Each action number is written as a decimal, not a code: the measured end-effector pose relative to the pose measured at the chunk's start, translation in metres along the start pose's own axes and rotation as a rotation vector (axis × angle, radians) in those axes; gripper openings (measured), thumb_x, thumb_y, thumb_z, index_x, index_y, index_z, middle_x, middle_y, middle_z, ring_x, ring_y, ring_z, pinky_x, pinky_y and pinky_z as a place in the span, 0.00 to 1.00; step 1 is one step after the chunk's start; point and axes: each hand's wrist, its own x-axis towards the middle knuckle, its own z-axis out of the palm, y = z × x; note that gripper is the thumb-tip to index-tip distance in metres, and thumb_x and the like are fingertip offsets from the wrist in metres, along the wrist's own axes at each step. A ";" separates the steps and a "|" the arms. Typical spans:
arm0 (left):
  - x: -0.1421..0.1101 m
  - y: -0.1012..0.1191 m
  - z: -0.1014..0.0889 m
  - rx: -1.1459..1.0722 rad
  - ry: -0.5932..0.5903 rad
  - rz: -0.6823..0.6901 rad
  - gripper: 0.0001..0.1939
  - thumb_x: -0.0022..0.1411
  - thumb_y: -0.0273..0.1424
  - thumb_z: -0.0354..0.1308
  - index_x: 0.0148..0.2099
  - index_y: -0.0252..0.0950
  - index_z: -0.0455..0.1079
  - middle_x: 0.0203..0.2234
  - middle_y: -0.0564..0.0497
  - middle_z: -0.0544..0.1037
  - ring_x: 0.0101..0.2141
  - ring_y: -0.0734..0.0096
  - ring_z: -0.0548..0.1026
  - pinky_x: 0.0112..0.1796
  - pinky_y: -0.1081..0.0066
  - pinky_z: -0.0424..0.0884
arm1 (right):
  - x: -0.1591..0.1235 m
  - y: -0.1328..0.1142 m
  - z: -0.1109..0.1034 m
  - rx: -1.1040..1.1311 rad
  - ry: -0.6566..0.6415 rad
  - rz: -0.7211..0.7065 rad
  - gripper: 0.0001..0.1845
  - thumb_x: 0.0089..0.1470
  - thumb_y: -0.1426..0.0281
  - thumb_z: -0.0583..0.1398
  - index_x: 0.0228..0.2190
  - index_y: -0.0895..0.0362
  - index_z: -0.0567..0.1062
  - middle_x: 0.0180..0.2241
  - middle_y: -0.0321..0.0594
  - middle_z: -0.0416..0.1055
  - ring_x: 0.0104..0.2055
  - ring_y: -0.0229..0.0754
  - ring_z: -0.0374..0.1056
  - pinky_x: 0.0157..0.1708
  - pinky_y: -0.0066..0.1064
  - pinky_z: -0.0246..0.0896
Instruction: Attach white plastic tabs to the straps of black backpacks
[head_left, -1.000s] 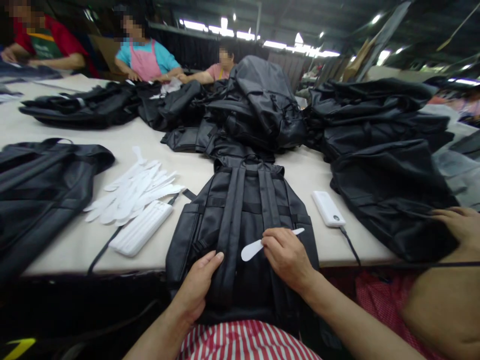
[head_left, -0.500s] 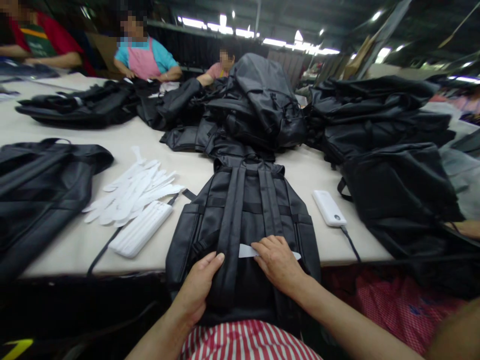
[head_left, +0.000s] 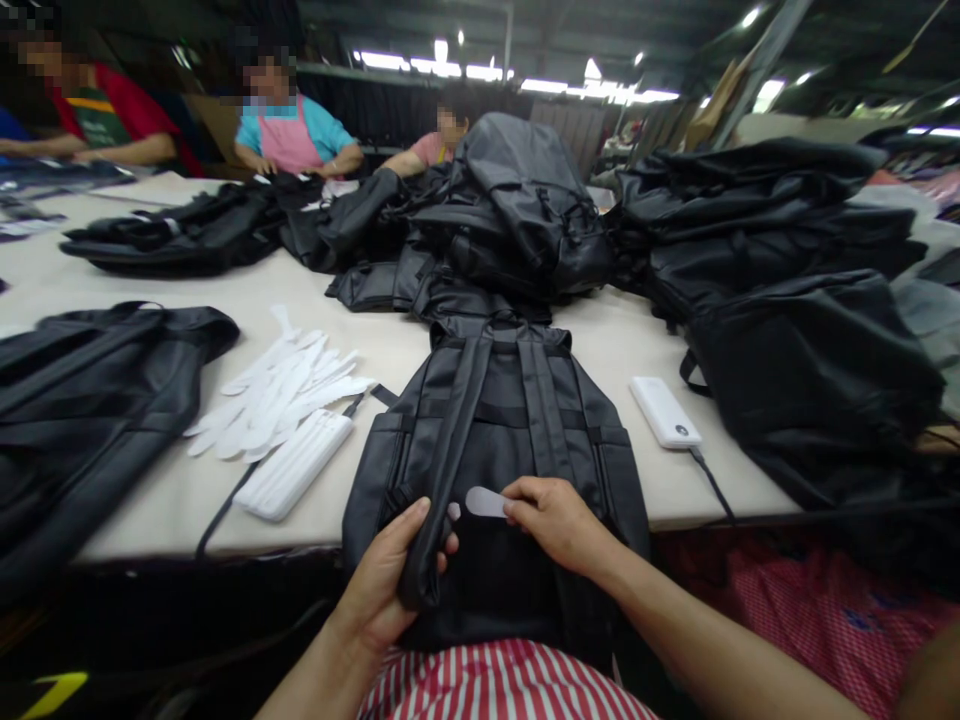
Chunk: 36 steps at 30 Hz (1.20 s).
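Note:
A black backpack [head_left: 495, 575] lies on the table edge in front of me, straps side up. My left hand [head_left: 394, 575] is closed round its left shoulder strap [head_left: 454, 435], thumb on the near side and fingertips showing past the strap's right edge. A small pale spot sits by those fingertips; I cannot make out what it is. My right hand [head_left: 551, 520] pinches a white strip with a rounded end [head_left: 486, 502], which points left toward the strap, a short gap apart. The right shoulder strap [head_left: 547, 420] lies flat on the backpack.
Left of the backpack lie a pile of white strips [head_left: 277, 390] and a white power bank [head_left: 294, 468] with a cable. Another power bank [head_left: 665, 412] lies to the right. Black bags are heaped behind [head_left: 525, 200] and at right [head_left: 810, 370]. Several people work across the table.
My left hand has gripped and lifted the left strap. My right hand has come off its flat hold over the white strip and now pinches it, rounded end leftward.

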 end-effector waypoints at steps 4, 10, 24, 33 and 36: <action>0.001 -0.002 -0.001 0.060 -0.028 -0.004 0.09 0.61 0.30 0.52 0.39 0.29 0.69 0.21 0.49 0.75 0.18 0.78 0.73 0.18 0.82 0.70 | 0.012 -0.004 0.007 0.193 -0.077 0.043 0.10 0.47 0.71 0.55 0.28 0.57 0.76 0.22 0.35 0.71 0.22 0.34 0.64 0.24 0.25 0.57; 0.000 -0.015 0.004 0.175 -0.051 0.128 0.10 0.58 0.31 0.55 0.40 0.28 0.69 0.28 0.46 0.77 0.21 0.77 0.74 0.19 0.82 0.70 | 0.036 -0.011 0.029 0.518 -0.219 0.186 0.06 0.42 0.74 0.55 0.22 0.60 0.73 0.19 0.33 0.68 0.18 0.29 0.59 0.16 0.20 0.49; -0.002 -0.013 0.012 0.175 -0.014 0.189 0.14 0.56 0.31 0.57 0.45 0.32 0.64 0.26 0.48 0.77 0.20 0.73 0.75 0.17 0.79 0.70 | 0.050 -0.010 0.019 0.398 -0.390 0.188 0.05 0.40 0.74 0.56 0.22 0.60 0.73 0.19 0.32 0.67 0.18 0.29 0.59 0.15 0.20 0.50; 0.004 -0.018 0.006 0.169 -0.018 0.185 0.15 0.55 0.33 0.58 0.44 0.31 0.66 0.26 0.46 0.78 0.21 0.72 0.75 0.22 0.75 0.73 | 0.042 -0.012 0.004 0.493 -0.400 0.173 0.11 0.42 0.73 0.57 0.31 0.60 0.75 0.23 0.34 0.70 0.20 0.31 0.62 0.20 0.21 0.55; 0.005 -0.019 0.006 0.172 -0.001 0.187 0.16 0.54 0.32 0.59 0.45 0.32 0.66 0.26 0.46 0.78 0.21 0.71 0.75 0.21 0.74 0.72 | 0.028 0.003 -0.012 0.725 -0.424 0.190 0.19 0.41 0.76 0.56 0.39 0.58 0.72 0.30 0.37 0.74 0.26 0.33 0.68 0.26 0.23 0.60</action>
